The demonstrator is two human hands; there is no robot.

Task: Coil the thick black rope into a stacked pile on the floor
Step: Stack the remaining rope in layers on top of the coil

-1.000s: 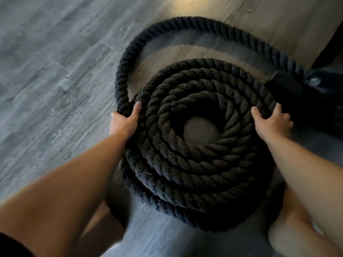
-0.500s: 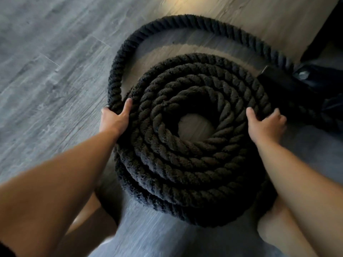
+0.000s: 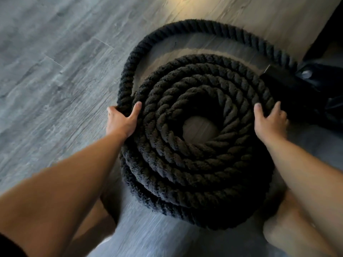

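1. The thick black rope (image 3: 200, 164) lay on the floor (image 3: 55, 71) as a round stacked pile, its turns spiralling around a small bare hole in the middle.
2. A loose loop (image 3: 204, 27) of the same rope arced out from the pile's left edge and round its far side, apart from the stack, towards a dark fitting (image 3: 289, 84) at the pile's far right.
3. The left grip (image 3: 120, 121) clasped the rope at the pile's left edge, with the thumb between stack and loop and the fingers curled round the loop's strand.
4. The right grip (image 3: 269, 123) clutched the pile's right edge, thumb on top of the outer turn and fingers curled over its outer side.
5. A bare knee (image 3: 289, 229) sat just beside the pile's near right.
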